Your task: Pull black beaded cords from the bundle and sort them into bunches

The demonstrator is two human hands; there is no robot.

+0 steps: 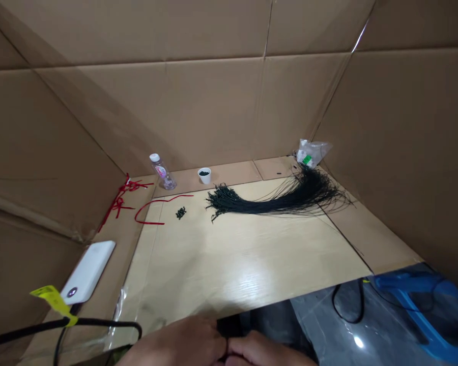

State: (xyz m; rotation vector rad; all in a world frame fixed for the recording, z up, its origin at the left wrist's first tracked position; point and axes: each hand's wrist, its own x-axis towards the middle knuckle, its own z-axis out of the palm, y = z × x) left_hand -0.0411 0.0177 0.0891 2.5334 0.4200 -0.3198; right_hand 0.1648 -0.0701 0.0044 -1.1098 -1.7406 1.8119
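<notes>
At the near edge of the table, low in the view, my left hand (181, 341) and my right hand (265, 351) meet, knuckles up and fingers curled in. Whatever they may hold is hidden beneath the fingers. Beyond them lies a long bundle of thin black cords (263, 205), its thicker, knobbly ends to the left and loose strands fanning out to the right. Left of it is a small pile of dark beads (180, 213). A curved red cord (141, 209) rests beside the pile. Behind stands a white cup (205, 178) with dark bits inside.
A clear bottle (163, 173) with a white cap stands at the back left. More red cords (118, 203) lie along the left wall, near a white power bank (89, 269) and a black cable (107, 322). A plastic bag (312, 153) sits in the far right corner. Cardboard walls (213, 112) surround the table.
</notes>
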